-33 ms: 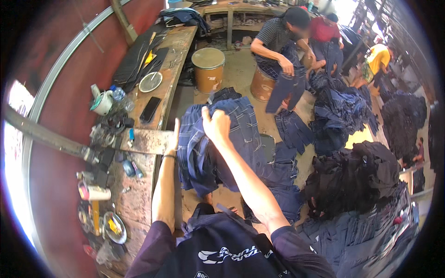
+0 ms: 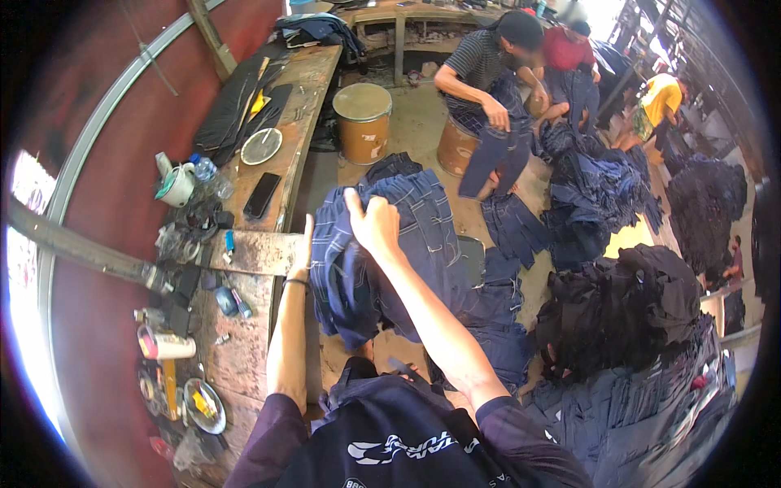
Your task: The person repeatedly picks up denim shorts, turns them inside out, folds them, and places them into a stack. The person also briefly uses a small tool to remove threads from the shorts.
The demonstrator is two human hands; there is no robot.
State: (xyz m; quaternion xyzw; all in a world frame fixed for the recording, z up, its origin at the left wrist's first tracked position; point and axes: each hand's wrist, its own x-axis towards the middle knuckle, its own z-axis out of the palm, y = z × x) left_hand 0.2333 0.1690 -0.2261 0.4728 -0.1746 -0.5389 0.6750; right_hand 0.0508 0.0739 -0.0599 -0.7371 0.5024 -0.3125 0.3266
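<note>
A thick stack of dark blue jeans [image 2: 419,215] with pale stitching fills the space in front of me. My left hand [image 2: 302,248], with a dark band at its wrist, lies along the stack's left side, fingers stretched out. On top, my right hand [image 2: 377,227] is closed at the denim with its thumb pointing up. Its curled fingers partly hide the cloth they grip. Beside the stack, to the right, more folded jeans [image 2: 492,346] lie low down.
On the left, a worn wooden bench [image 2: 244,325] carries a phone [image 2: 262,193], a round lid [image 2: 262,145] and a cup [image 2: 167,342]. A brown drum [image 2: 363,130] stands ahead. Black garments [image 2: 626,313] are heaped at right. A seated co-worker [image 2: 480,81] handles jeans.
My right hand has shifted very slightly over the stack, still closed. My left hand stays at the side. The co-worker's jeans have moved a little.
</note>
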